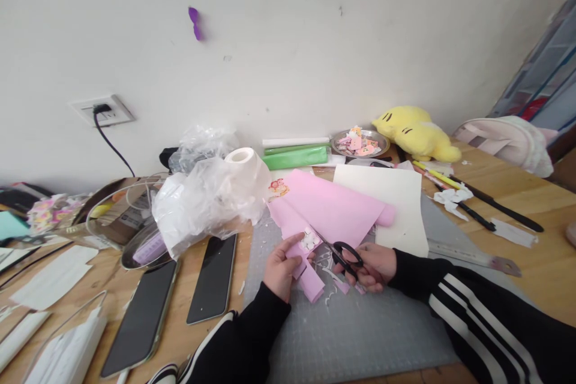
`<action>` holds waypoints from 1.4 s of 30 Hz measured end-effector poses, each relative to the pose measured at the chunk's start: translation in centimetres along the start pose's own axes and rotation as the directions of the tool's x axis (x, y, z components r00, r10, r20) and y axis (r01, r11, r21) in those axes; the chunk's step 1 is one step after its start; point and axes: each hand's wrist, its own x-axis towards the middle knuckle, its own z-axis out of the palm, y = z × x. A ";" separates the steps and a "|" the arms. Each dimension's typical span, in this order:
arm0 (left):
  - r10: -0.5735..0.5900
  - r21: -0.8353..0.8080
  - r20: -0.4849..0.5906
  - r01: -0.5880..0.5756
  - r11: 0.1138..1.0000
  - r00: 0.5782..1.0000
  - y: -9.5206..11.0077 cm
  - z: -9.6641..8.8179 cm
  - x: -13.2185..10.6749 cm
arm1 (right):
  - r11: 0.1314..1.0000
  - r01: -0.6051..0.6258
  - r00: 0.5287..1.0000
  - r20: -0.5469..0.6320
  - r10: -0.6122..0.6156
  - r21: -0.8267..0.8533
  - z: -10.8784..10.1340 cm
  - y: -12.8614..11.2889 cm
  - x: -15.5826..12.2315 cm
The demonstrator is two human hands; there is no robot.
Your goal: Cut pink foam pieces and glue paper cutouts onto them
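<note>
My left hand [281, 264] pinches the near-left edge of a pink paper sheet [333, 207], close to a small white cut-out [309, 239] lying on it. Wrapped round the black handles of a pair of scissors [345, 257] is my right hand [371, 267]. The scissor blades reach left and up over the pink paper, right of the white cut-out. Whether the blades are closed I cannot make out. Pink offcuts [311, 284] and thin white scraps lie below the hands on the grey cutting mat [382, 330]. The sheet's right end is rolled up.
Two phones [211, 276] lie left of the mat, near a white plastic bag [198, 207] and a paper roll [247, 168]. At the back are green packets [297, 156], a metal plate [384, 147] of cut-outs and a yellow plush toy [416, 132]. A metal ruler [468, 252] lies right.
</note>
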 end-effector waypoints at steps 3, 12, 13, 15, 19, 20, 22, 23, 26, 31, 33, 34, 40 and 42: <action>0.005 0.007 0.002 -0.005 1.000 1.000 0.0 0.0 0.0 | 1.000 0.010 1.000 -0.020 -0.010 -0.006 0.0 0.1 0.2; 0.004 -0.002 0.009 -0.004 1.000 1.000 -0.1 -0.1 0.1 | 0.999 0.033 0.999 0.026 -0.033 0.017 -0.1 0.2 0.0; 0.003 0.000 0.010 -0.003 1.000 1.000 -0.1 -0.1 0.1 | 0.999 0.030 0.999 0.030 -0.030 0.018 -0.1 0.1 0.0; 0.006 0.000 0.015 -0.006 1.000 1.000 -0.1 -0.2 0.1 | 0.999 0.030 0.999 0.038 -0.031 0.018 -0.1 0.1 -0.1; 0.013 -0.004 0.015 -0.013 1.000 1.000 -0.1 -0.1 0.0 | 0.999 0.048 0.997 0.053 -0.049 0.024 -0.2 0.2 -0.1; 0.012 -0.002 0.013 -0.012 1.000 1.000 -0.1 -0.1 0.0 | 0.998 0.050 0.997 0.053 -0.051 0.026 -0.2 0.2 -0.1; 0.009 0.001 0.014 -0.009 1.000 1.000 0.0 -0.1 -0.1 | 0.998 0.052 0.997 0.051 -0.053 0.031 -0.2 0.3 -0.1; 0.010 -0.002 0.015 -0.010 1.000 1.000 0.0 0.0 -0.1 | 0.998 0.052 0.997 0.048 -0.053 0.032 -0.2 0.3 -0.1; 0.006 -0.008 0.010 -0.005 1.000 1.000 0.1 0.1 -0.1 | 0.998 0.050 0.998 0.034 -0.051 0.027 -0.1 0.3 -0.1; 0.014 -0.017 0.015 -0.014 1.000 1.000 0.0 0.1 0.0 | 0.998 0.043 0.999 -0.023 -0.045 -0.053 0.1 0.2 -0.1; 0.016 -0.023 0.017 -0.016 1.000 1.000 -0.1 -0.1 0.1 | 0.994 0.031 1.000 0.002 -0.031 -0.107 -0.1 0.1 -0.4; 0.016 -0.027 0.017 -0.015 1.000 1.000 -0.2 -0.1 0.1 | 0.990 0.027 0.999 0.026 -0.024 -0.136 -0.3 0.1 -0.6; 0.030 -0.049 0.043 -0.028 0.998 0.999 -0.5 -0.4 0.4 | 0.962 0.016 0.980 0.195 0.038 -0.271 -1.8 -0.1 -2.2; 0.034 -0.051 0.044 -0.032 0.998 0.998 -0.5 -0.4 0.4 | 0.965 0.058 0.960 0.279 0.016 -0.257 -2.0 -0.4 -2.7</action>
